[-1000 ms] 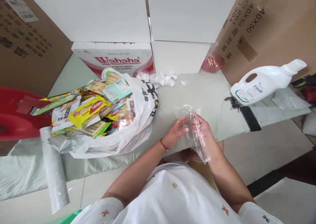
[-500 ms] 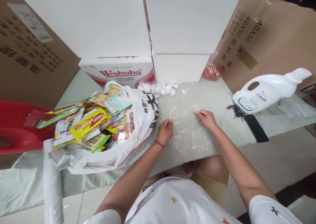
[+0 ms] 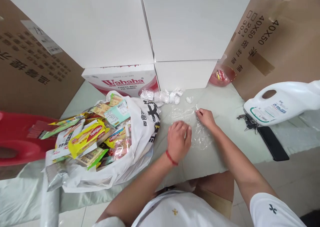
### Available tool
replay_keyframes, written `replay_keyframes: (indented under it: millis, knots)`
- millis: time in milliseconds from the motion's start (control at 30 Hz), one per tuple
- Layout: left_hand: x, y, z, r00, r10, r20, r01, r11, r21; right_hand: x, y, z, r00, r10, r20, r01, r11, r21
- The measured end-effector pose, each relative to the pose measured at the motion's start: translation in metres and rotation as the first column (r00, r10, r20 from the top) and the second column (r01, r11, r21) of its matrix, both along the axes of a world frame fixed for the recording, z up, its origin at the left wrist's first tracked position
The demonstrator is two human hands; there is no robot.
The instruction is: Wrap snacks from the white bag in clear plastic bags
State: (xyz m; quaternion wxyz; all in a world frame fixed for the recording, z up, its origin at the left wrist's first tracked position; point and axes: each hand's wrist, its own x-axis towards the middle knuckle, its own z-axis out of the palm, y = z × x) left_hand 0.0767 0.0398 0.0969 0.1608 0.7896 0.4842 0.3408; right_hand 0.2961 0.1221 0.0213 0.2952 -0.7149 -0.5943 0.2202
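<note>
A thin clear plastic bag (image 3: 200, 137) lies crumpled on the cloth-covered table in front of me. My right hand (image 3: 207, 119) pinches its far right edge between thumb and fingers. My left hand (image 3: 178, 139), with a red cord at the wrist, is over the left part of the bag. Its fingers are curled together on the film, and the fingertips are partly hidden. Beyond the hands sit several small wrapped white bundles (image 3: 162, 96) and one separate white lump (image 3: 189, 100).
To the left, a white shopping bag (image 3: 143, 133) bulges with packaged snacks (image 3: 87, 138), beside a red plastic item (image 3: 22, 140). White boxes (image 3: 185, 75) wall the back. On the right are a detergent bottle (image 3: 282, 101), keys (image 3: 248, 123), a phone (image 3: 273, 143) and a pink bowl (image 3: 225, 78).
My left hand has moved right, from the bag's left edge to over the bag, carrying film inward. My right hand stays at the far right edge. The view has shifted slightly.
</note>
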Motion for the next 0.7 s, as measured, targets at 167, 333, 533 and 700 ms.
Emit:
replay_keyframes:
  millis: [167,333,533,700]
  knots:
    - [0.02,0.082,-0.048,0.936,0.088,-0.342,-0.162,0.967,-0.195,0.009,0.004,0.001,0.9,-0.096,-0.424,0.04,0.99,-0.139]
    - [0.013,0.09,-0.081,0.887,0.12,-0.446,-0.212,0.964,-0.161,0.032,-0.001,0.015,0.708,-0.162,-0.687,-0.009,0.971,-0.238]
    - [0.009,0.085,-0.081,0.874,0.132,-0.467,-0.238,0.955,-0.177,0.056,0.004,0.025,0.562,-0.145,-0.814,0.005,0.985,-0.172]
    - [0.009,0.086,-0.08,0.864,0.126,-0.487,-0.238,0.955,-0.176,0.044,0.043,0.017,0.89,-0.129,-0.438,0.044,0.979,-0.199]
